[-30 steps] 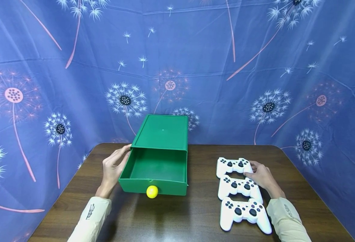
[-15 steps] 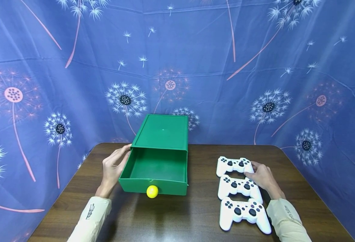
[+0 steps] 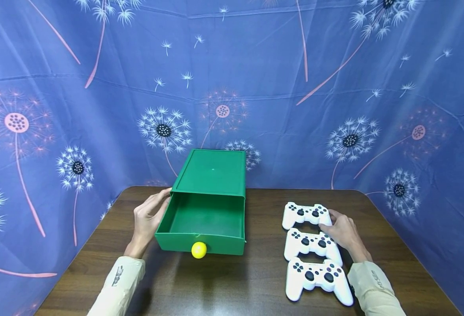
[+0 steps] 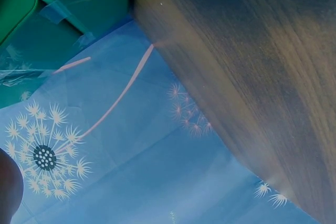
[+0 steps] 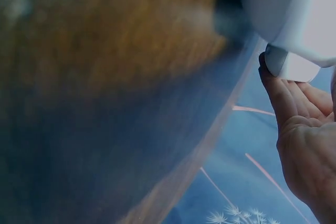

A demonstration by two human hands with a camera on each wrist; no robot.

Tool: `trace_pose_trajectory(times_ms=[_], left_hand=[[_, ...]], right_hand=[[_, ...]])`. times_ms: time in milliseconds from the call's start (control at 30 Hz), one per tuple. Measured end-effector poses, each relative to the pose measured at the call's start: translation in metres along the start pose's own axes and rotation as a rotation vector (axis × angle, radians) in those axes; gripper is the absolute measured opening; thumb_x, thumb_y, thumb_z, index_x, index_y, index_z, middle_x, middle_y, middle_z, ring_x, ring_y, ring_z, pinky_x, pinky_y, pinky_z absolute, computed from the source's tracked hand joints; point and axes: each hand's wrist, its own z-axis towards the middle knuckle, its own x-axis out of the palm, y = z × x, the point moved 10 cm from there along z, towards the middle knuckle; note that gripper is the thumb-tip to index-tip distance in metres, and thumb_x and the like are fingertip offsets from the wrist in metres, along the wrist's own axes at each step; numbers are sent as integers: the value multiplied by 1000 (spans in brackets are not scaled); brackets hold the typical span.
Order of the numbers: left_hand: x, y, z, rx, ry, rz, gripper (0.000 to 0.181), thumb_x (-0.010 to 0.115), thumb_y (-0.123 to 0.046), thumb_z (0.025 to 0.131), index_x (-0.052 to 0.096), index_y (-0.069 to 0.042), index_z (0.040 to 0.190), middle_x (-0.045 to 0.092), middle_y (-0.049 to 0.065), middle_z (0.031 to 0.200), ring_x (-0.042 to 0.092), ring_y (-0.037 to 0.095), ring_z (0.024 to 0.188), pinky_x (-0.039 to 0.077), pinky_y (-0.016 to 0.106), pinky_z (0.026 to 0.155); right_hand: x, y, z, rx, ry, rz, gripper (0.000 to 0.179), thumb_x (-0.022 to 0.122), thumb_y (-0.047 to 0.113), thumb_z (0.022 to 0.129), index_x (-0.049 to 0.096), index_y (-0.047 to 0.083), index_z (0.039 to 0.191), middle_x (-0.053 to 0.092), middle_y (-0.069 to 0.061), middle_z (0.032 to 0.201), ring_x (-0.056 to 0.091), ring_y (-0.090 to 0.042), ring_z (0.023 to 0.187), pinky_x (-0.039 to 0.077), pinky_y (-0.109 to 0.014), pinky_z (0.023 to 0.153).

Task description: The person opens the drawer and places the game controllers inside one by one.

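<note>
On the left of the table stands a green box (image 3: 212,171) with its drawer (image 3: 204,243) pulled out and a yellow ball knob (image 3: 199,250) on the front. Fairly straight fingers of my left hand (image 3: 146,221) touch the box's left side by its front corner. To the right, a column of three white game controllers has a near one (image 3: 316,281), a middle one (image 3: 308,245) and a far one (image 3: 306,214). My right hand (image 3: 344,230) grips the far controller's right handle, with fingers under its edge (image 5: 302,72) in the right wrist view.
The dark wooden table (image 3: 263,285) carries everything. A blue curtain (image 3: 279,109) with dandelion prints hangs right behind and beside it. In the left wrist view, clear tape (image 4: 55,11) shows on the green box.
The far controller has shifted slightly up in the head view, away from the middle one, with my right hand on it. My left hand and the green box stay where they were.
</note>
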Motion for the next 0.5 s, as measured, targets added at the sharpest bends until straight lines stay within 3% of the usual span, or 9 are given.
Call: trace_pose_trajectory(times_ms=[200, 500], left_hand=[[0, 0, 0, 2, 2, -2, 55, 73, 30, 73, 72, 7, 123, 74, 21, 114, 72, 24, 100, 53, 19, 93], [0, 1, 0, 7, -4, -5, 55, 73, 32, 71, 72, 8, 121, 74, 22, 112, 71, 21, 102, 53, 19, 94]], right_hand=[[-5, 2, -5, -13, -48, 26, 73, 79, 12, 88, 43, -20, 143, 59, -40, 124, 62, -52, 110, 53, -61, 91], [-15, 11, -15, -49, -129, 64, 72, 80, 10, 86, 46, -20, 142, 61, -39, 123, 63, -53, 110, 54, -60, 90]])
